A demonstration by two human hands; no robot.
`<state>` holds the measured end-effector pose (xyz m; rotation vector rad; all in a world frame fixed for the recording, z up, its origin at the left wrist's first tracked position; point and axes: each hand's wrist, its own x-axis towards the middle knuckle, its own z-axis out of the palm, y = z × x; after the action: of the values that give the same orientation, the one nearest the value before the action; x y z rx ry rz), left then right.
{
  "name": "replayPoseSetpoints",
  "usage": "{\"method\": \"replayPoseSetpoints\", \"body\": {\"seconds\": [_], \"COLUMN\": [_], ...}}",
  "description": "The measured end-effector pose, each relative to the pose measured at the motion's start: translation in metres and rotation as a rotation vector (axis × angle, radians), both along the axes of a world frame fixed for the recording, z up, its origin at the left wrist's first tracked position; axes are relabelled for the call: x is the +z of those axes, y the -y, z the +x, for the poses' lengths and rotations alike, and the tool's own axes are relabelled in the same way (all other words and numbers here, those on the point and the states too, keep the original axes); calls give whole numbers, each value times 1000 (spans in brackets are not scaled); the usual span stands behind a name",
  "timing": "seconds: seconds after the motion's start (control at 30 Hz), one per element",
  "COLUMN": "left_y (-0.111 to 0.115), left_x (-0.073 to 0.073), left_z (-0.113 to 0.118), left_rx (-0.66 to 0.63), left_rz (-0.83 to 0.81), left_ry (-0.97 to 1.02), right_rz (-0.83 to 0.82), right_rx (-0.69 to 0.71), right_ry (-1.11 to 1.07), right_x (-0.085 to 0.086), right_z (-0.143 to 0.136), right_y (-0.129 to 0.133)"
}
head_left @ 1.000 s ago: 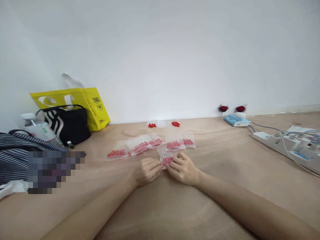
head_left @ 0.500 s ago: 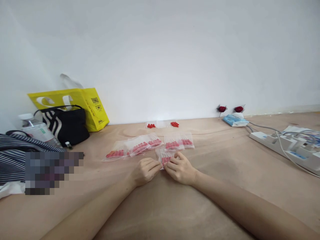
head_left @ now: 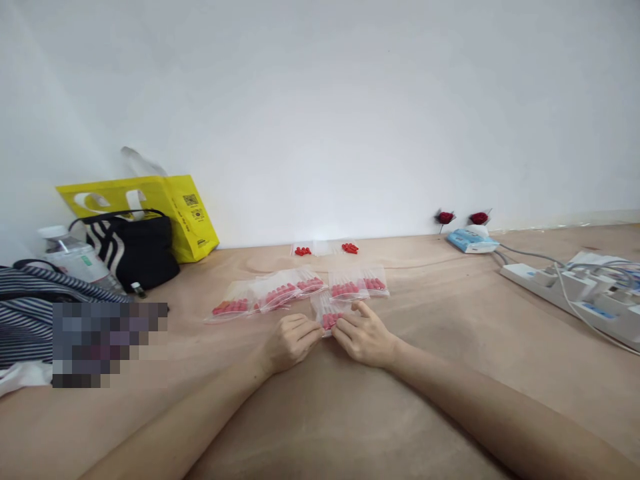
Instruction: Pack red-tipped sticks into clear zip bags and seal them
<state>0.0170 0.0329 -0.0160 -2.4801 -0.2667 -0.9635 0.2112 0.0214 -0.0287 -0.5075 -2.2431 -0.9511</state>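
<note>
A small clear bag with red pieces in it (head_left: 331, 320) lies on the brown table between my hands. My left hand (head_left: 294, 343) pinches its near left corner. My right hand (head_left: 364, 337) is closed on the bag's near right edge and hides part of it. Just beyond, two overlapping bags of red pieces (head_left: 349, 288) lie on the right, and a row of several more bags (head_left: 277, 295) spreads to the left. Farther back, near the wall, are two small heaps of bright red pieces, a left one (head_left: 303, 251) and a right one (head_left: 350, 249).
At the left stand a yellow bag (head_left: 200, 230), a black bag (head_left: 145, 250) and a plastic bottle (head_left: 75, 257), beside striped cloth (head_left: 30, 307). At the right are a blue packet (head_left: 467, 241), two dark red flowers (head_left: 479, 218) and a power strip with cables (head_left: 530, 273).
My right hand has shifted slightly right along the bag's near edge, so more of the red pieces shows. My left hand stays in place on its corner.
</note>
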Motion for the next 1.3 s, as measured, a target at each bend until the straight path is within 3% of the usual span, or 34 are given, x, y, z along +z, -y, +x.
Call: {"method": "replayPoseSetpoints", "body": {"seconds": [0.27, 0.43, 0.6, 0.77, 0.87, 0.97, 1.03, 1.13, 1.2, 1.3], "left_y": [1, 2, 5, 11, 12, 10, 5, -9, -21, -38], "left_x": [4, 4, 1, -2, -3, -4, -4, -7, -11, -13], "left_z": [-7, -18, -8, 2, 0, -4, -4, 2, 10, 23], "left_rx": [11, 73, 23, 0, -68, -16, 89, 188, 199, 238], "left_rz": [-73, -142, -147, -134, -221, -367, -444, -503, -525, -586], "left_ry": [9, 28, 25, 32, 66, 174, 242, 233, 174, 39], "right_rz": [0, -141, -378, -324, -298, -521, -784, -1141, -1235, -1171], "right_rx": [-49, -141, -28, -4, 26, 118, 163, 163, 140, 124], "right_ry": [43, -79, -154, -150, -107, -108, -241, -708, -996, -1299], "right_x": [0, -5, -3, -5, -3, 7, 15, 24, 26, 23], "right_z": [47, 84, 64, 26, 27, 46, 64, 92, 109, 132], "right_y": [-3, 1, 12, 13, 12, 11, 8, -4, -16, -34]}}
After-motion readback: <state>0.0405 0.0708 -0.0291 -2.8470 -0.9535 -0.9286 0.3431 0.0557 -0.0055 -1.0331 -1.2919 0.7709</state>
